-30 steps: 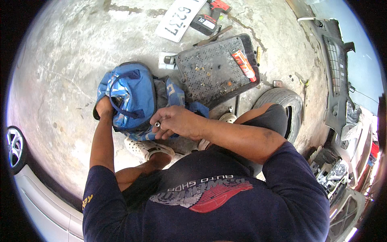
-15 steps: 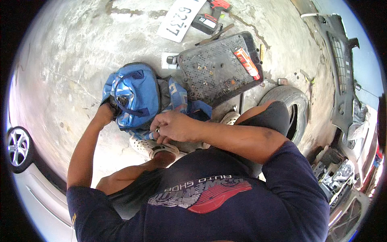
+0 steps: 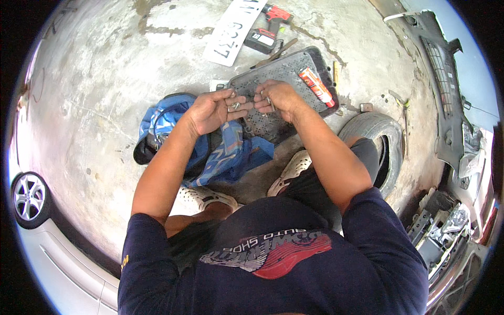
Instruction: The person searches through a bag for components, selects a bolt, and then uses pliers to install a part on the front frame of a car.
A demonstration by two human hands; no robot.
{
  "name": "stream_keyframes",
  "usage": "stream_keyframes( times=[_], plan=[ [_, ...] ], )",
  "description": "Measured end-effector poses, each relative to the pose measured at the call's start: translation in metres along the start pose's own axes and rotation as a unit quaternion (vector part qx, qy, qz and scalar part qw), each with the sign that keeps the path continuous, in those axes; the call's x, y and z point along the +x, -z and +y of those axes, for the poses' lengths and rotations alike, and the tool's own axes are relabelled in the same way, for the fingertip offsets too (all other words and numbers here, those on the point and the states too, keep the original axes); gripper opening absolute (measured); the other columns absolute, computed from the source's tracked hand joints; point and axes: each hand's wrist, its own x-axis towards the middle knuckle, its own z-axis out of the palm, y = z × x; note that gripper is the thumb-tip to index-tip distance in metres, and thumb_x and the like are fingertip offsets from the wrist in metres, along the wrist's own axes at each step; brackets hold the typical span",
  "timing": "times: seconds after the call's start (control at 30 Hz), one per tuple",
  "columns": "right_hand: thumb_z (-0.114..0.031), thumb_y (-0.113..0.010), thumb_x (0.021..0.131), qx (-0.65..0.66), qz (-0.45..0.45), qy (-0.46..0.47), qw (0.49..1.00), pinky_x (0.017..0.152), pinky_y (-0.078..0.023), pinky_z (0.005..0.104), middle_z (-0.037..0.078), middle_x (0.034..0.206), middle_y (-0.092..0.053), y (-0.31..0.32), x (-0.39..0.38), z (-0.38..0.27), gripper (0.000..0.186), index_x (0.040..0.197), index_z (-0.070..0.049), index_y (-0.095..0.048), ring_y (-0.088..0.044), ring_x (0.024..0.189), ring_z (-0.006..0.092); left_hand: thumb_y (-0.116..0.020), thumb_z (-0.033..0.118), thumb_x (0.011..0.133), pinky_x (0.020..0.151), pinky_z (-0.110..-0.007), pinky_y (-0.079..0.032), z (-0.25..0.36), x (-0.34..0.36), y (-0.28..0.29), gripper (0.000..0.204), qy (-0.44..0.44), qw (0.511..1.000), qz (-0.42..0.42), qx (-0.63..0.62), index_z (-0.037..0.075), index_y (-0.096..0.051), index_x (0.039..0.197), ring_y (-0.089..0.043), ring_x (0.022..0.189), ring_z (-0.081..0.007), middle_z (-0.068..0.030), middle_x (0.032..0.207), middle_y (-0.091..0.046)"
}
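Note:
My left hand (image 3: 212, 111) is turned palm up over the black tray (image 3: 286, 126), fingers stretched toward the right. Small metal pieces (image 3: 235, 106) lie on those fingers, too small to name. Facing it, my right hand (image 3: 278, 98) has its fingers curled, with small metallic bits at the fingertips. The two hands nearly meet. Below my left forearm a blue patterned backpack (image 3: 226, 155) slumps on the floor, partly hidden. On the tray's right side rests a red and white tube (image 3: 316, 86); small bits are scattered on the tray.
Beyond the tray lie a red and black cordless drill (image 3: 270, 29) and a white plate (image 3: 231, 31). A tyre (image 3: 373, 139) is by my right knee. A car bumper (image 3: 438, 79) and car parts line the right; a silver car (image 3: 58, 252) stands at left.
My left hand has come out of the backpack and moved right over the tray. My right hand has risen from the backpack's near side to meet it. The backpack has sagged.

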Motion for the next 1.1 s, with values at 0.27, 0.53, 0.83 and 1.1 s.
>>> stream_keyframes(
  times=[0.27, 0.53, 0.83, 1.1],
  plan=[
    [-0.015, -0.045, 0.104, 0.097, 0.025, -0.021, 0.995, 0.078, -0.058, 0.0417, 0.013, 0.102, -0.066, 0.030, 0.010, 0.015, 0.022, 0.115, -0.002, -0.059, -0.068, 0.091, 0.0256, -0.047, 0.023, 0.108, 0.116, -0.053, -0.040, -0.019, 0.045, -0.007, 0.023, -0.040, 0.992, 0.119, -0.007, 0.003, -0.054, 0.116, -0.057, 0.129, -0.0388, -0.0175, 0.124, -0.064],
    [-0.006, -0.049, 0.100, 0.124, 0.018, -0.035, 0.991, 0.090, -0.055, 0.0480, 0.017, 0.112, -0.067, 0.038, 0.013, 0.017, 0.024, 0.122, 0.000, -0.057, -0.068, 0.104, 0.0306, -0.048, 0.021, 0.108, 0.117, -0.053, -0.039, -0.032, 0.060, 0.001, 0.039, -0.044, 0.990, 0.133, -0.008, -0.005, -0.044, 0.136, -0.054, 0.132, -0.0369, -0.0221, 0.138, -0.052],
    [-0.008, -0.048, 0.101, 0.108, 0.025, -0.018, 0.994, 0.093, -0.052, 0.0484, 0.018, 0.117, -0.068, 0.049, 0.017, 0.021, 0.026, 0.124, -0.001, -0.058, -0.069, 0.107, 0.0303, -0.055, 0.022, 0.106, 0.103, -0.047, -0.047, -0.040, 0.066, -0.016, 0.033, -0.085, 0.975, 0.197, 0.062, 0.001, -0.052, 0.132, -0.060, 0.120, -0.0267, -0.0133, 0.129, -0.058],
    [-0.008, -0.048, 0.100, 0.119, 0.058, 0.001, 0.991, 0.088, -0.057, 0.0420, 0.017, 0.114, -0.069, 0.049, 0.010, 0.016, 0.024, 0.120, -0.001, -0.059, -0.069, 0.104, 0.0287, -0.059, 0.024, 0.104, 0.109, -0.051, -0.044, -0.040, 0.071, -0.007, 0.034, -0.087, 0.956, 0.221, 0.171, 0.002, -0.052, 0.129, -0.059, 0.127, -0.0296, -0.0131, 0.131, -0.060]
  ],
)
